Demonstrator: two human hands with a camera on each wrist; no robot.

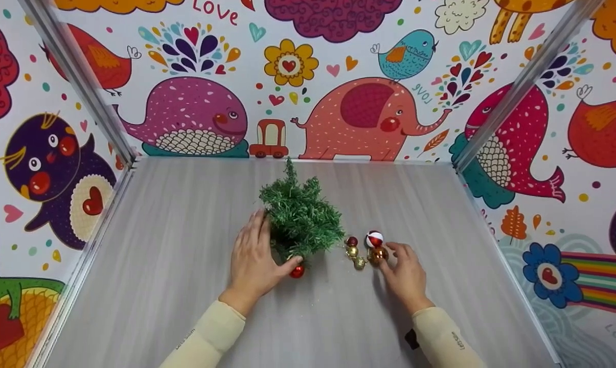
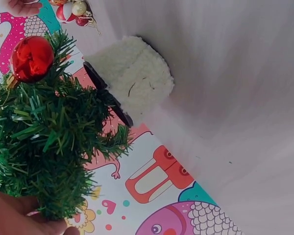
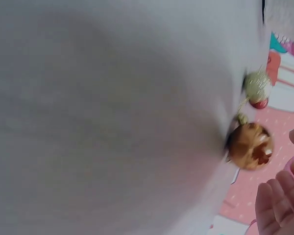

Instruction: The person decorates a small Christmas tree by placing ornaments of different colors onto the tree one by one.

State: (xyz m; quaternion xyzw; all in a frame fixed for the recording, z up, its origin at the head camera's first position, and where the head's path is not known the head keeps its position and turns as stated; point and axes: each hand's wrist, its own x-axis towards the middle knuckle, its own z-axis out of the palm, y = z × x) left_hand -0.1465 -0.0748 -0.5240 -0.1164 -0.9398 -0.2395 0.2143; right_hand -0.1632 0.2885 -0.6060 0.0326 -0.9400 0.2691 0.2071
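Note:
A small green artificial Christmas tree [image 1: 305, 217] stands on the table; its round white base [image 2: 137, 76] shows in the left wrist view. Against the tree's left side lie the fairly straight fingers of my left hand [image 1: 254, 258], the thumb stretched across its front. By that thumb hangs a shiny red bauble [image 1: 297, 271]. To the right, my right hand [image 1: 405, 273] is spread beside an orange-gold bauble [image 1: 378, 255]. In the right wrist view, a gap shows between its fingers and that bauble [image 3: 251, 146].
Close to the orange-gold bauble lie a red-and-white bauble [image 1: 374, 238], a dark red one [image 1: 351, 241], a smooth gold one [image 1: 352, 251] and a glittery gold one [image 1: 359, 262]. Walls printed with cartoon animals [image 1: 200, 117] border the grey table [image 1: 175, 220].

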